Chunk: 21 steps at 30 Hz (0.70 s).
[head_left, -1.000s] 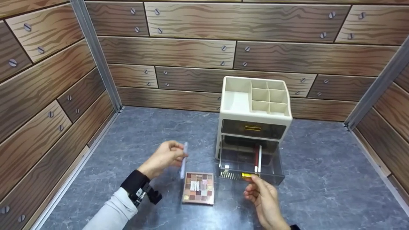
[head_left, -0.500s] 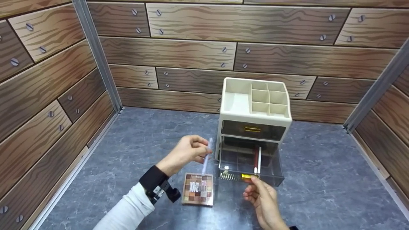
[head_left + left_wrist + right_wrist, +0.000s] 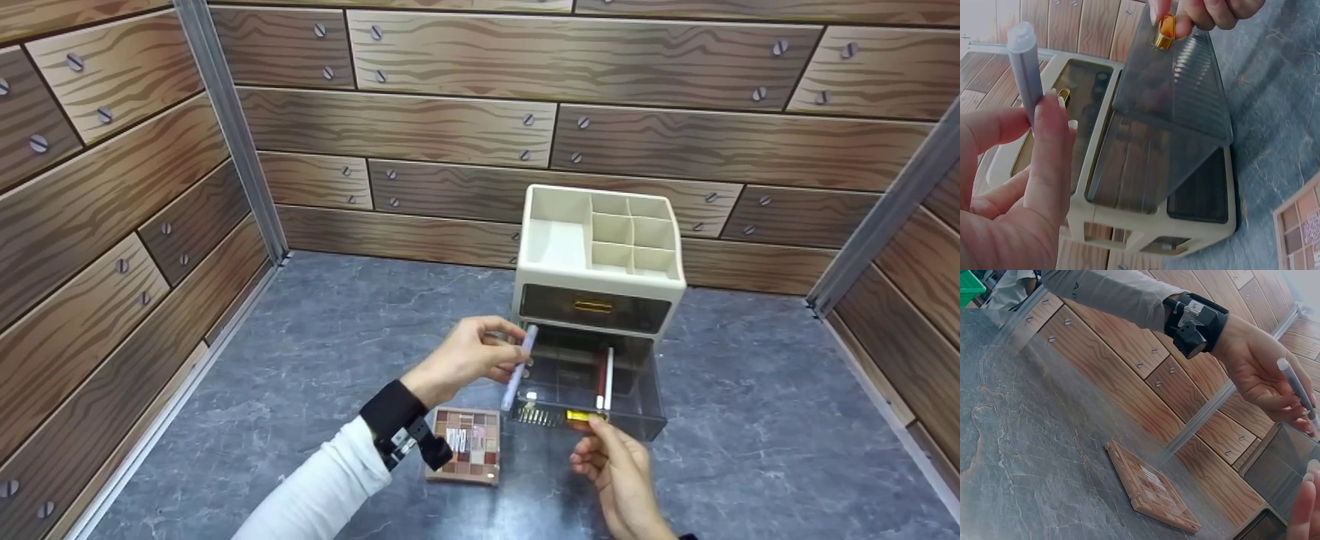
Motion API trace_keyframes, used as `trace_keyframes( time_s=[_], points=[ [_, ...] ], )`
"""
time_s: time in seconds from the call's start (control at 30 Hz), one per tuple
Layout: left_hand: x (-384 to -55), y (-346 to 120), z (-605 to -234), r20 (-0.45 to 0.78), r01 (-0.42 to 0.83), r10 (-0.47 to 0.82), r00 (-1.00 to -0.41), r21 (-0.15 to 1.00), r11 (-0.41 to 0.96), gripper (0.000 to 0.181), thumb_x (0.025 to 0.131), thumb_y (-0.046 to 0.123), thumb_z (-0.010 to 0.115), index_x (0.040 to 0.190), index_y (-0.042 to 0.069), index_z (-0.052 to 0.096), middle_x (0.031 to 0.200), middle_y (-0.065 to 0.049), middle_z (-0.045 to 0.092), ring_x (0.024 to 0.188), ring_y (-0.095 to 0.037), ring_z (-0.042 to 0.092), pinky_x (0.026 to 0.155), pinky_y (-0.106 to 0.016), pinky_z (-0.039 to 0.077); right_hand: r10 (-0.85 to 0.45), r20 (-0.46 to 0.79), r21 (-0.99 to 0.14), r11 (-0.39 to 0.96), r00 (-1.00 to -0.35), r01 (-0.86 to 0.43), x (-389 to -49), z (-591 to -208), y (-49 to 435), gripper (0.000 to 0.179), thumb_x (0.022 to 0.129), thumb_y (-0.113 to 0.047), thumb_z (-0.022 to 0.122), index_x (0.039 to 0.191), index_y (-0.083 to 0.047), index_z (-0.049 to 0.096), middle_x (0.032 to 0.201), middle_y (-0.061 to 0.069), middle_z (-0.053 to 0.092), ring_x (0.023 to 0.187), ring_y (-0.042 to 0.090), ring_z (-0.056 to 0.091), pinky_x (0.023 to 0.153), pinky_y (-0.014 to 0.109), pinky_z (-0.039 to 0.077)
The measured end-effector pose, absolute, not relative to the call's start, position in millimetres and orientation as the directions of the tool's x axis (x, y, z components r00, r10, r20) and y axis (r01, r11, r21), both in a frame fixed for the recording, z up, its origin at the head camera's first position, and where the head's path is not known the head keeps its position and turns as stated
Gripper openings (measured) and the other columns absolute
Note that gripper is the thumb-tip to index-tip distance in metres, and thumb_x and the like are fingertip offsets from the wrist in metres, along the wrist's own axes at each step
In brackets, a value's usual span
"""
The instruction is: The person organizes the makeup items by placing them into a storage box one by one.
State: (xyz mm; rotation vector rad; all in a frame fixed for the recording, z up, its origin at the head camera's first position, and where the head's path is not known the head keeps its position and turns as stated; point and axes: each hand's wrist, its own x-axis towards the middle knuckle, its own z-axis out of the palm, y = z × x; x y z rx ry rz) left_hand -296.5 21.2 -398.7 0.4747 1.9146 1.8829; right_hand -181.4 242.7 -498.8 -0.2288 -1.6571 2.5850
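My left hand (image 3: 474, 358) pinches a slim pale purple tube (image 3: 518, 369) with a clear end, tilted above the left edge of the pulled-out drawer (image 3: 636, 405). In the left wrist view the tube (image 3: 1026, 73) stands up between thumb and fingers. The fingers of my right hand (image 3: 621, 474) hold the gold handle (image 3: 580, 415) on the drawer's front. Inside this smoky clear drawer lie a dark red stick (image 3: 601, 375) and a white stick (image 3: 610, 375), side by side. The drawer belongs to a cream makeup organizer (image 3: 600, 275).
An eyeshadow palette (image 3: 469, 448) lies on the grey marbled tabletop (image 3: 360, 300), left of the drawer and close to my left wrist. Above the pulled-out drawer, an upper drawer (image 3: 551, 302) is closed. Wood-patterned walls (image 3: 450, 124) stand behind and at both sides.
My left hand has carried the tube rightward, from beyond the palette to the drawer's left edge. My right hand has stayed at the handle, and the drawer has not visibly moved.
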Motion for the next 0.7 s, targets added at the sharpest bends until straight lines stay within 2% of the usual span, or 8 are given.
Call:
trace_keyframes(
  time_s=[0.33,0.57,0.7],
  points=[
    [-300,52,-392,-0.091,-0.040,0.484,-0.870,0.993,0.115,0.019,0.093,-0.002,0.073,0.111,-0.008,0.069,0.093,-0.016,0.077,0.071,-0.019,0.073,0.071,-0.034,0.067,0.128,-0.087,-0.904,-0.427,-0.988,0.024,-182,-498,244,0.033,0.111,-0.018,0.049,0.095,-0.011,0.077,0.068,-0.005,0.066,0.061,0.007,0.063,0.061,0.019,0.058],
    [-304,72,-391,-0.103,-0.045,0.480,-0.871,0.991,0.130,0.021,0.089,-0.006,0.075,0.108,-0.013,0.067,0.091,-0.019,0.076,0.073,-0.028,0.076,0.071,-0.035,0.067,0.138,-0.113,-0.906,-0.420,-0.984,0.045,-182,-498,242,0.033,0.111,-0.019,0.049,0.095,-0.011,0.077,0.068,-0.005,0.065,0.061,0.007,0.064,0.060,0.019,0.059],
    [-306,82,-389,-0.129,-0.022,0.473,-0.872,0.974,0.225,0.022,0.089,-0.005,0.076,0.107,-0.013,0.066,0.088,-0.017,0.076,0.074,-0.029,0.078,0.070,-0.032,0.067,0.138,-0.110,-0.908,-0.416,-0.984,0.043,-182,-497,242,0.032,0.111,-0.020,0.049,0.096,-0.012,0.077,0.068,-0.005,0.065,0.061,0.007,0.064,0.061,0.018,0.058]
  ],
)
